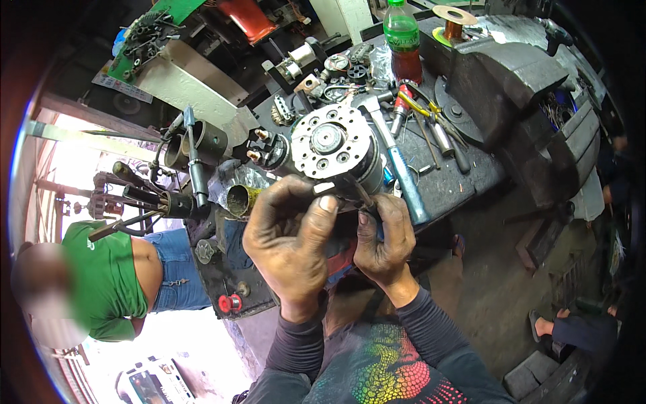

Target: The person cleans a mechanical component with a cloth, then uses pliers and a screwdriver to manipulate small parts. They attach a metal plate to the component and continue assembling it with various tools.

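– where is the small dark part (345, 188)?
– between the two sets of fingertips, at the near edge of the workbench (464, 190). the left hand (291, 236) is on one side of it and the right hand (385, 234) on the other.
– how are the hands set?
– the left is curled, thumb drawn up near the forefinger, with a short pale strip (324, 188) by the tips; i cannot tell how firmly it grips anything. the right is nearly closed, thumb and forefinger pinching a slim brown piece (364, 195).
– and just past them?
– a motor body (371, 170), a dark cylinder with a flat, pale metal disc (308, 137) on top, ringed with round holes. whether the dark part touches it, i cannot tell.
– what lies around that?
– a hammer (404, 175) just to its right, with a smooth blue handle pointing to the near edge. on the left, a black cylinder (271, 153) with coppery studs.
– farther off?
– a clear plastic bottle (406, 64) of red liquid toward the far edge, a heavy, dull grey vise (521, 81) at the right end, and a shiny red spool (229, 303) by the near left corner.
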{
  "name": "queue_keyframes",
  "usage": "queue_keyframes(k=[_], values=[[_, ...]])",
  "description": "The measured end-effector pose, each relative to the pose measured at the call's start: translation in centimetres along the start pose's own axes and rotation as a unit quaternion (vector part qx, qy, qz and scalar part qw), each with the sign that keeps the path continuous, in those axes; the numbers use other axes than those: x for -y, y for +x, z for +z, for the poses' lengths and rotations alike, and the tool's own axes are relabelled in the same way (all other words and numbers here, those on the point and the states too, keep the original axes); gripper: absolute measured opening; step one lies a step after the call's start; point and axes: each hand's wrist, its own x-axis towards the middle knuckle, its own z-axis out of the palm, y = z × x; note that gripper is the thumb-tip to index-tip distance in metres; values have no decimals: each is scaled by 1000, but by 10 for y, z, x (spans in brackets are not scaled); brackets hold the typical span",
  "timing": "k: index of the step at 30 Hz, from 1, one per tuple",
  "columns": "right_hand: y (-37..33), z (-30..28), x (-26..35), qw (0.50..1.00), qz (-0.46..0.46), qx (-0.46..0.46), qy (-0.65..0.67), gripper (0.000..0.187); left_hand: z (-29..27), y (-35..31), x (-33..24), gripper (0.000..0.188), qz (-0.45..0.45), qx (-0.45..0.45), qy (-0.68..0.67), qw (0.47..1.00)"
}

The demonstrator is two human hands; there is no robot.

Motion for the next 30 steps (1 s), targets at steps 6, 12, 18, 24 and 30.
queue_keyframes(k=[6, 12, 18, 24, 30], values=[[0, 2, 1, 1000, -1, -4, -11, 31, 2, -4, 4, 26, -5, -5, -37, 999], [-1, 4, 1, 1000, 7, -12, 0, 30, 14, -11, 4, 28, 17, -35, 10, 999], [-2, 4, 4, 1000, 20, -10, -2, 29, 19, -11, 7, 25, 62, -45, 72, 994], [0, -2, 9, 1000, 28, 2, -5, 27, 5, 34, -4, 39, 266, 51, 128, 954], [3, -5, 17, 998, 55, -1, 6, 25, 24, 120, -2, 38, 146, 419, 51, 895]])
